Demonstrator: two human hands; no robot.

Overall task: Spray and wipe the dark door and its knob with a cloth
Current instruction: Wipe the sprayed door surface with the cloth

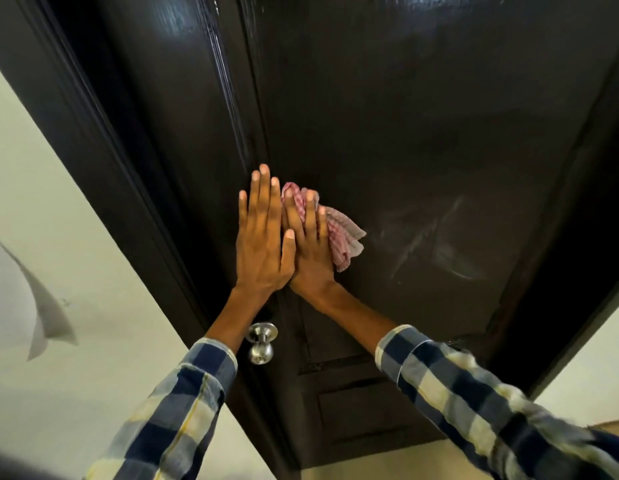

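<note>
The dark glossy door [422, 116] fills the view ahead of me. My left hand [261, 233] lies flat on it with straight fingers, near the door's left edge. Right beside it, my right hand [310, 247] presses a pink checked cloth [342, 237] flat against the door; the cloth sticks out above and to the right of the fingers. My left thumb overlaps the right hand. The silver knob [261, 342] sits below my left wrist. Faint wet streaks [436, 237] show on the panel right of the cloth. No spray bottle is in view.
The dark door frame [104, 161] runs down the left side, with a cream wall [41, 220] beyond it. A peeling patch [34, 306] marks that wall. Cream wall also shows at the lower right [585, 368]. The door's lower recessed panels [356, 403] lie below my arms.
</note>
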